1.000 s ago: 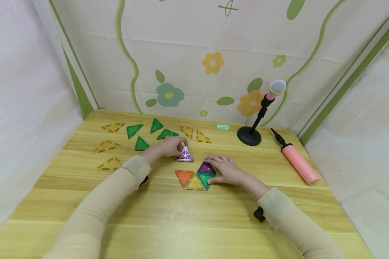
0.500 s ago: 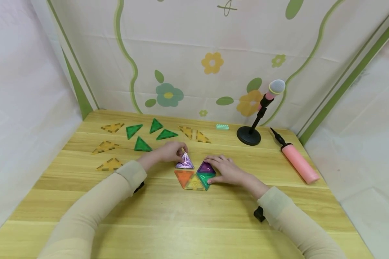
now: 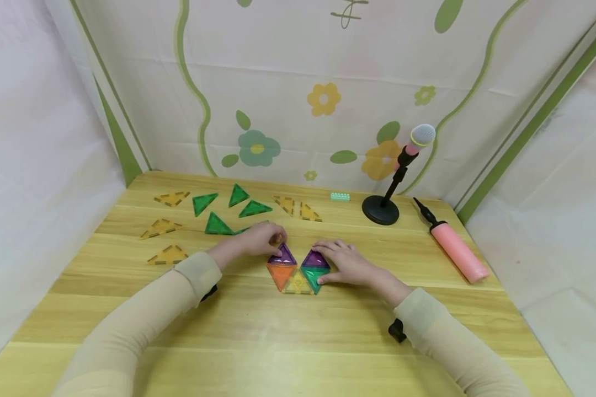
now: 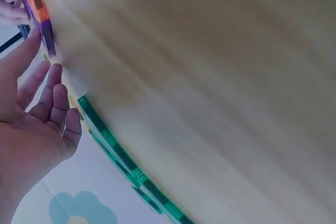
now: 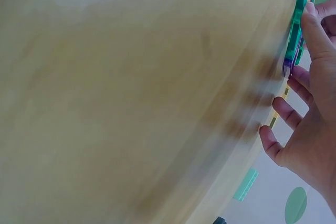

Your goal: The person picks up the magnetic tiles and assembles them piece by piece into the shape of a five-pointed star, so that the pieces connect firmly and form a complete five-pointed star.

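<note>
My left hand [image 3: 260, 240] pinches a purple triangular magnetic tile [image 3: 285, 256] between thumb and forefinger. That tile lies flat on the table, its lower edge against an orange triangle tile [image 3: 281, 274]. A yellow tile [image 3: 298, 283] joins the orange one to a green tile [image 3: 313, 275], and a second purple tile [image 3: 315, 259] sits above the green. My right hand [image 3: 350, 266] holds these two at their edges, forefinger on the purple, thumb on the green. A wedge-shaped gap separates the purple tiles. In the left wrist view the other fingers [image 4: 56, 95] are loosely bent.
Several green triangle tiles [image 3: 217, 224] and yellow triangle tiles [image 3: 161, 226] lie loose at the back left. Behind stands a small mint brick [image 3: 340, 197]. A toy microphone on a stand [image 3: 381, 209] and a pink hand pump [image 3: 459, 252] occupy the right side.
My left hand has drawn the purple tile toward me, down against the orange tile; a gap lay between them before. My right hand has stayed in place.
</note>
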Available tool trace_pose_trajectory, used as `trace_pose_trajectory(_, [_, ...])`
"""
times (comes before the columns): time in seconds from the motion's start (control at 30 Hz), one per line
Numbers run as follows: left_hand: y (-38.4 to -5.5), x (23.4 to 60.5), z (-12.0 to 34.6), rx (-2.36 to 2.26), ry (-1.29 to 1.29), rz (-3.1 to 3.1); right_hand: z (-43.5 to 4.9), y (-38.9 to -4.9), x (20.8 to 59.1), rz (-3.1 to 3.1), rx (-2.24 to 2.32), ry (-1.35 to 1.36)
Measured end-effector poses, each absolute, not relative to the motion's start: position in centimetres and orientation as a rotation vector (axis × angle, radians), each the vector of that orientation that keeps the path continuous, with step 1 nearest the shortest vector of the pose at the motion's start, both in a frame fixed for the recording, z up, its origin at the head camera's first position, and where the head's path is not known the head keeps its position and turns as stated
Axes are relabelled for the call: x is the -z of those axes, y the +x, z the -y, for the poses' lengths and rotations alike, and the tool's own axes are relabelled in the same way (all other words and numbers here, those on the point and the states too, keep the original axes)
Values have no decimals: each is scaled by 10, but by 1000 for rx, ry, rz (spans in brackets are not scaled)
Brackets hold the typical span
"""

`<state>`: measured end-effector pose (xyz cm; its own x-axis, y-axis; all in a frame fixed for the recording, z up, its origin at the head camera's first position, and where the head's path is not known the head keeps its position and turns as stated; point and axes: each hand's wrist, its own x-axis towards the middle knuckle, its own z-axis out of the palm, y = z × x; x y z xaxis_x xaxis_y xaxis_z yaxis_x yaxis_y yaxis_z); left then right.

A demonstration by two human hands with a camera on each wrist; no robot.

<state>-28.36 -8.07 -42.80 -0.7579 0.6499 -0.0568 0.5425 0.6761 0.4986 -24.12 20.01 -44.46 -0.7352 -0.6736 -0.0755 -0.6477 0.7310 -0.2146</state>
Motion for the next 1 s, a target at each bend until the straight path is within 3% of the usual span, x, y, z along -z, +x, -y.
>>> trace_pose_trajectory(0.5, [-342, 427, 86, -665, 792, -2885, -200, -238, 441, -2772, 291, -1082])
trace_pose_trajectory(1.0, [-369, 432, 75, -683, 644, -2802, -200, -239, 439, -2757, 272, -1036])
